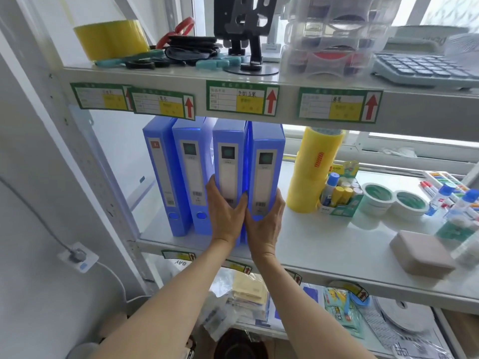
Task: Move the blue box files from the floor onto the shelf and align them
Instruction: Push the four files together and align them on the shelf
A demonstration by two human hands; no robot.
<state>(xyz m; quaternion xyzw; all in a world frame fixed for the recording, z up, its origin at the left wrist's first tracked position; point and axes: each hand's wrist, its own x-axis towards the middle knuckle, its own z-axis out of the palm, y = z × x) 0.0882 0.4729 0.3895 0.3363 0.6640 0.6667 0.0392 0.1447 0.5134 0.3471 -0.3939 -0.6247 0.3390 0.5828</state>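
Note:
Several blue box files stand upright, spines out, on the middle shelf [324,244] of a white rack. The two left files [166,177] [193,174] lean slightly left. My left hand [225,216] grips the lower spine of the third file [228,161], thumb on its right side. My right hand [265,224] cups the bottom of the rightmost file [267,167], fingers round its right edge. Both hands touch each other at the gap between these two files.
A tall stack of yellow tape rolls [313,172] stands just right of the files, then glue sticks [339,195], white tape rolls [394,200] and a beige block [422,252]. The upper shelf holds tape, a stand and a calculator [425,68]. A wall socket [77,255] is at the left.

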